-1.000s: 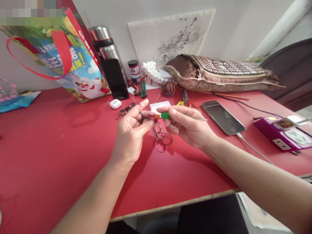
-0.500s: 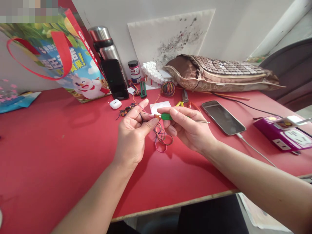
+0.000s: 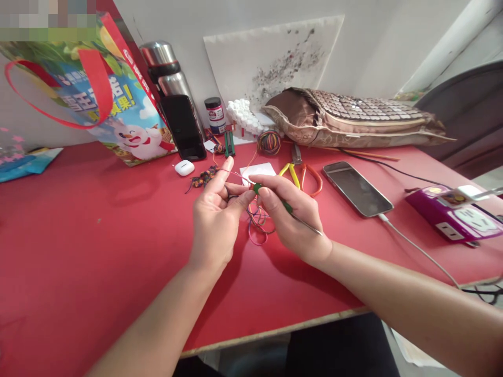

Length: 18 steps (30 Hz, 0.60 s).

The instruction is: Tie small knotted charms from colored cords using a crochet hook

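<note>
My left hand [image 3: 218, 217] pinches a small orange-red piece of crochet work between thumb and fingers, mostly hidden now. A thin pink thread runs over its raised index finger. My right hand [image 3: 294, 220] is closed round a crochet hook [image 3: 310, 226] with a green grip and a metal shaft, its front end at the left fingertips. Loose multicoloured thread [image 3: 257, 240] hangs in loops below the hands. Behind the left hand lies a finished-looking multicoloured knotted strip [image 3: 204, 178]. A ball of multicoloured thread [image 3: 269, 142] sits beyond the hands.
Yellow-and-orange-handled pliers [image 3: 312, 180] and a phone [image 3: 357, 188] on a cable lie to the right, near a purple power socket [image 3: 451, 214]. A white earbud case [image 3: 184, 167], a dark phone [image 3: 183, 127], a steel flask [image 3: 173, 78] and a gift bag [image 3: 137, 139] stand back left.
The right hand has turned and drawn in against the left fingertips, and the hook's rear end has swung down toward the wrist. More of the pliers shows.
</note>
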Each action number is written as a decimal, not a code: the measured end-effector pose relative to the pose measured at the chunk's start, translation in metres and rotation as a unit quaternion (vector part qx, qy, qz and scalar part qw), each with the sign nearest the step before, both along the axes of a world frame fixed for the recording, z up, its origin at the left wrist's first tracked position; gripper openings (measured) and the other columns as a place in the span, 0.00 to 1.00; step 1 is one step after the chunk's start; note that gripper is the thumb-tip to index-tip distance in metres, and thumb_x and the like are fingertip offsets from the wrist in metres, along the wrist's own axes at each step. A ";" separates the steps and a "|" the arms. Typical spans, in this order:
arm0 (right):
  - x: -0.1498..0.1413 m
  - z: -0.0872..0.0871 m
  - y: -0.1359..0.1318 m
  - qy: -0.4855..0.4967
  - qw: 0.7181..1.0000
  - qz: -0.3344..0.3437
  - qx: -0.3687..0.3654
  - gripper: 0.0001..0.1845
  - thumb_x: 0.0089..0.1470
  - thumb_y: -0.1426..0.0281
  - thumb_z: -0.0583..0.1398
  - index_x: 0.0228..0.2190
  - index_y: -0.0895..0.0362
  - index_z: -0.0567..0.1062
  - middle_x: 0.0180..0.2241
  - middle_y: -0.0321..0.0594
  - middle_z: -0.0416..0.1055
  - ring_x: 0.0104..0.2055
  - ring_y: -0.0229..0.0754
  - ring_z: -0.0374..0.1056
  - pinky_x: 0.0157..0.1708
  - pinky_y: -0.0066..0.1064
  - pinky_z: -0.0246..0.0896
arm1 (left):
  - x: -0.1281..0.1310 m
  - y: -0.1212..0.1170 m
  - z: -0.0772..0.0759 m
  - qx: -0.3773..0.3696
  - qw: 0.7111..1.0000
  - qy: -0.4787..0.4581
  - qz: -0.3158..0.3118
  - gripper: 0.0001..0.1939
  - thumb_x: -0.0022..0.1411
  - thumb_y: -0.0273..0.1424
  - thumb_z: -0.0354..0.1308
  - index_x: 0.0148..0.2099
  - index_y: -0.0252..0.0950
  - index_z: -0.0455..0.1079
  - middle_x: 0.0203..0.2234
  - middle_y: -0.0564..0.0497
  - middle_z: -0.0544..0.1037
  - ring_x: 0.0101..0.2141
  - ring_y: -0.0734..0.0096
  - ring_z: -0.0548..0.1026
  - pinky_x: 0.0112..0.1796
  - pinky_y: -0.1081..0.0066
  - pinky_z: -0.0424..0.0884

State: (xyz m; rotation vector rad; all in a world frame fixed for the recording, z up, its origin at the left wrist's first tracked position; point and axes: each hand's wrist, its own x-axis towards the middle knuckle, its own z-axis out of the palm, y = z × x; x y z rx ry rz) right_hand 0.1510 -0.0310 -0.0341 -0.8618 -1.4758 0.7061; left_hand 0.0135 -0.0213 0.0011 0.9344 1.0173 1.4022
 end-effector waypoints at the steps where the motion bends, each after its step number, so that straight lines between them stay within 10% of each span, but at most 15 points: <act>1: 0.000 0.000 -0.001 -0.002 1.000 -0.001 0.004 0.15 0.71 0.64 0.59 0.53 0.54 0.80 0.44 0.45 0.81 0.40 0.41 0.75 0.42 0.37 0.74 | 0.000 0.000 0.002 -0.015 1.000 -0.019 -0.011 0.46 0.51 0.20 0.76 0.71 0.34 0.68 0.26 0.59 0.81 0.31 0.78 0.79 0.40 0.77 0.76; 12: 0.023 0.018 0.010 0.161 0.954 0.222 -0.121 0.15 0.67 0.57 0.65 0.45 0.53 0.87 0.27 0.36 0.73 0.22 0.32 0.64 0.22 0.27 0.63 | -0.027 0.008 0.015 -0.058 0.978 -0.098 -0.175 0.27 0.48 0.19 0.78 0.51 0.38 0.83 0.26 0.58 0.80 0.33 0.75 0.81 0.40 0.77 0.76; 18: 0.034 0.030 0.014 0.136 0.954 0.217 -0.155 0.15 0.64 0.58 0.67 0.36 0.56 0.89 0.23 0.36 0.69 0.22 0.32 0.60 0.19 0.26 0.55 | -0.025 0.006 0.021 -0.057 0.982 -0.046 -0.172 0.27 0.48 0.18 0.77 0.52 0.35 0.83 0.26 0.57 0.77 0.37 0.71 0.82 0.42 0.74 0.76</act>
